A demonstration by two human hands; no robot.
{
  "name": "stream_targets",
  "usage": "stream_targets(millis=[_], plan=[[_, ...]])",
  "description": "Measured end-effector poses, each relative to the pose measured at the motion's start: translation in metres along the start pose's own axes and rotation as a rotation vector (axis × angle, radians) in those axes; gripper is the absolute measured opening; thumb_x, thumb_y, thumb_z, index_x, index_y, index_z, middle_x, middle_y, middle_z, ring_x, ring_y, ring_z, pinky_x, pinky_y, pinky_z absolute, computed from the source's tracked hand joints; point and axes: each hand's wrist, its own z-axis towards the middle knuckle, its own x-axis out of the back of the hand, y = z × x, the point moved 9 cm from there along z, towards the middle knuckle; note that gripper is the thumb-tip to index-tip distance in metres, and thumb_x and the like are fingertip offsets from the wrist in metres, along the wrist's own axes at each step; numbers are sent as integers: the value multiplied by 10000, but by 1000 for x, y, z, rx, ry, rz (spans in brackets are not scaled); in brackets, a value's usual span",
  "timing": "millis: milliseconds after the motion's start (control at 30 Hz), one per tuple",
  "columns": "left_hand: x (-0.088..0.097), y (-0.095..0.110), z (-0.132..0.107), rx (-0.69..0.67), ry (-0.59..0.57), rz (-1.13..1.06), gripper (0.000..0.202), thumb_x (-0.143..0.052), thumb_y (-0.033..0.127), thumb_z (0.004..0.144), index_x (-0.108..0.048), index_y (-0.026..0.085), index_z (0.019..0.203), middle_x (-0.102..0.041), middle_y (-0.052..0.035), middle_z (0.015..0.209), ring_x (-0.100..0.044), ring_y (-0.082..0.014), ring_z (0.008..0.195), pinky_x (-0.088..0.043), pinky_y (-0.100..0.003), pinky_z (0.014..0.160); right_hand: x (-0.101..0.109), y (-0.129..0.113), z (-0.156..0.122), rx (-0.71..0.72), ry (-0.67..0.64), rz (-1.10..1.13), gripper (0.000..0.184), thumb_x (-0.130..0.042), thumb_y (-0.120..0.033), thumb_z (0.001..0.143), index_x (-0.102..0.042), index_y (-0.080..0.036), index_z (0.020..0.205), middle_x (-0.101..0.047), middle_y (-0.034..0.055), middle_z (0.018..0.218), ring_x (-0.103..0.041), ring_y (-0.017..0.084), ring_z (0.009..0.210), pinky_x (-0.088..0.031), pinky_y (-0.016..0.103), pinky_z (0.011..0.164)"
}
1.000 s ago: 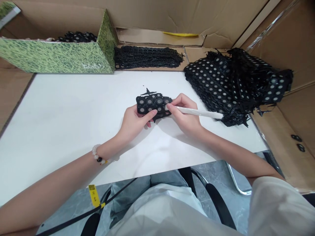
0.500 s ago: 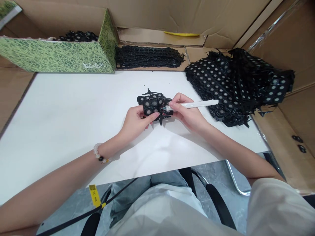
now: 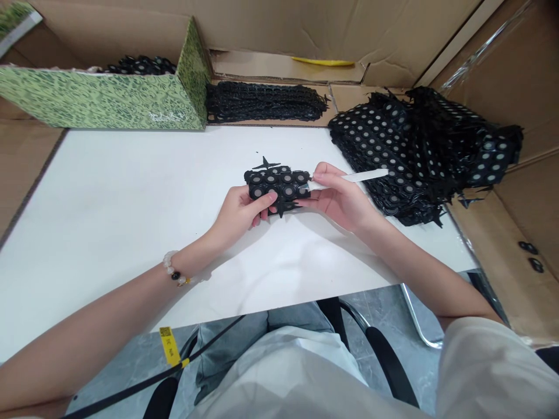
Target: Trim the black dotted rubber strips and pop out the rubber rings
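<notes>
Left hand (image 3: 238, 210), pinching sheet (image 3: 280, 179); right hand (image 3: 349, 199), gripping tool (image 3: 371, 174); tip (image 3: 304, 187) shifted away from left thumb (image 3: 262, 202); work spot apparently likewise.

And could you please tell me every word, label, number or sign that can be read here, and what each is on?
Yellow tag on the black cable: a QR-like square, then small sideways letters, perhaps "NA" at the end; too blurred to be sure.
Green box: white script on its front, too blurred to read.
Black dotted piece and white tool: no lettering I can make out.
</notes>
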Motion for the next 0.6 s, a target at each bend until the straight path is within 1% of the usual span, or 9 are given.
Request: stream_targets(millis=[100,200,300,400,600], plan=[[3,6,-4,-56,56,123,343,-702,439,818,-643,171,613,-582,-5,524,-472,-112,474,-343,-251,469,-1,2,0,6,4,-26,304,-786,-362,770,-514,-226,743,-624,-32,802,-682,160,784,-640,372,771],[0,10,-9,-111,69,273,345,-683,445,834,-661,172,624,-595,-8,537,-489,-127,505,-335,-255,489,-3,0,-1,104,29,-143,321,-805,-420,771,-552,-223,750,-619,-33,779,-643,140,751,-629,329,722],[-2,9,-12,-146,64,381,376,-674,458,845,-649,174,600,-586,-12,526,-483,-134,505,-313,-262,492,-5,-3,-3,199,41,-282,318,-806,-449,770,-587,-220,751,-620,-34,728,-604,128,698,-593,291,676],[-3,7,-13,-149,63,415,386,-672,466,850,-647,175,597,-574,-10,511,-480,-137,498,-306,-266,495,-7,-8,-4,244,33,-367,306,-796,-446,781,-600,-215,739,-638,-29,696,-599,129,669,-550,280,650],[-3,6,-12,-127,51,381,376,-662,470,849,-653,176,614,-586,-15,531,-495,-144,506,-311,-275,500,-6,-14,-5,272,38,-402,303,-794,-439,778,-597,-216,717,-649,-28,675,-598,129,647,-510,281,637]])
